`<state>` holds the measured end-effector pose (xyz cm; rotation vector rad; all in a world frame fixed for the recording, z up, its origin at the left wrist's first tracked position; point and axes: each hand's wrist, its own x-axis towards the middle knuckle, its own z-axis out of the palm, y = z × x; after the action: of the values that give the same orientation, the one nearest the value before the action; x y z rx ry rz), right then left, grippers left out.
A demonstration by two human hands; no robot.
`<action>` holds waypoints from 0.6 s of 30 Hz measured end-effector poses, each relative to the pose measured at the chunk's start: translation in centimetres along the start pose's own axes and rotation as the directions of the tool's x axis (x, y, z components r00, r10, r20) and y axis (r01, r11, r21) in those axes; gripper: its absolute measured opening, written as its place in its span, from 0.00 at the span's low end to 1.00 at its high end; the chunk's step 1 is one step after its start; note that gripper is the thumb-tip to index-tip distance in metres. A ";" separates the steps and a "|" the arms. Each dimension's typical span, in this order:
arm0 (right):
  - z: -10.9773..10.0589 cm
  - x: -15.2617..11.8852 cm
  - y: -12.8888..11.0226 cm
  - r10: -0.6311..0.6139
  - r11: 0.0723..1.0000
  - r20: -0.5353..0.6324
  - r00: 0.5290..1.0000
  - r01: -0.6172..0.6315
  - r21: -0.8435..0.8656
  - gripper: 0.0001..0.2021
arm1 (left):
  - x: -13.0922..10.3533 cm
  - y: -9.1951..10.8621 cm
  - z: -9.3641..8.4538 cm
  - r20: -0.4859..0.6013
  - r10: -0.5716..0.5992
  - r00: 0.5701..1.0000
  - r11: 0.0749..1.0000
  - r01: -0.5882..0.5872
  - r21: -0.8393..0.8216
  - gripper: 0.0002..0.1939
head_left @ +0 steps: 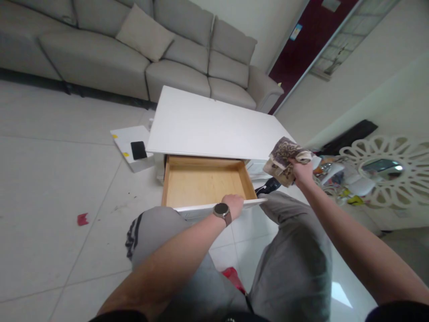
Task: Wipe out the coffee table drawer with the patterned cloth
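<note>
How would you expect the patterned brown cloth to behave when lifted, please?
The patterned brown cloth is probably floppy, since it bunches and folds in the right hand. It seems light too, as that hand alone grips it.

The drawer's (204, 181) rear end is hidden beneath the coffee table's (214, 123) top, and the lower part of its front is partly covered by the wearer's left forearm and knee. The left hand's (234, 204) fingertips cannot be made out at the drawer's front edge, while folds of the patterned cloth (283, 161) hide some of the right hand's (301, 171) fingers. The wristwatch's (221, 209) dial is too small to read. Trousers (291, 255) partly cover a red object (233, 278). The picture's edges crop the sofa (94, 58), dark red door (295, 67) and petal-framed mirror (384, 170); clutter (342, 179) beside the mirror is blurred.
</note>
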<state>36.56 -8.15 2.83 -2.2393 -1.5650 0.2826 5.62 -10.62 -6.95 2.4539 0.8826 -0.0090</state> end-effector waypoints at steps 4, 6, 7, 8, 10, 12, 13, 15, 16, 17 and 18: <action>3.6 0.4 -0.1 -0.052 0.918 -0.081 0.995 0.016 -0.395 0.25 | 0.6 0.6 1.1 0.016 -0.112 0.994 0.994 0.112 0.002 0.19; 7.3 0.1 0.1 -0.243 0.837 0.207 0.948 0.313 -0.449 0.27 | 0.9 0.8 2.1 0.014 -0.183 0.983 0.983 0.182 0.024 0.20; 9.3 0.0 0.3 -0.308 0.792 0.332 0.892 0.433 -0.429 0.29 | 1.1 0.8 2.6 0.011 -0.201 0.980 0.979 0.200 0.033 0.20; 11.3 -0.2 0.5 -0.361 0.718 0.455 0.814 0.554 -0.422 0.30 | 1.2 0.6 3.1 0.012 -0.203 0.979 0.978 0.203 0.038 0.20; 14.9 -0.5 1.0 -0.384 0.585 0.605 0.697 0.691 -0.425 0.27 | 1.2 0.1 3.7 0.027 -0.183 0.983 0.982 0.182 0.041 0.20; 17.5 -0.4 1.5 -0.372 0.504 0.651 0.661 0.733 -0.456 0.20 | 1.1 -0.5 3.8 0.058 -0.147 0.987 0.988 0.145 0.044 0.18; 18.3 -0.1 1.6 -0.368 0.490 0.647 0.668 0.731 -0.475 0.18 | 1.1 -0.7 3.7 0.073 -0.130 0.989 0.991 0.127 0.049 0.18; 19.2 0.9 1.7 -0.374 0.479 0.618 0.692 0.714 -0.510 0.16 | 1.2 -1.1 3.4 0.095 -0.096 0.991 0.994 0.092 0.054 0.17; 19.5 1.8 1.6 -0.383 0.477 0.599 0.703 0.706 -0.524 0.17 | 1.4 -1.1 3.2 0.104 -0.082 0.991 0.996 0.077 0.054 0.17; 19.6 2.7 1.3 -0.394 0.477 0.579 0.714 0.697 -0.535 0.17 | 1.5 -1.1 3.1 0.111 -0.074 0.991 0.996 0.068 0.053 0.17; 19.8 3.8 1.0 -0.402 0.481 0.560 0.725 0.687 -0.545 0.17 | 1.7 -1.1 3.0 0.118 -0.072 0.990 0.997 0.066 0.050 0.17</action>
<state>31.23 -0.90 -15.25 -2.0206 -2.9512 -0.1963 6.78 -10.34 -10.32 2.4356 0.9233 -0.2011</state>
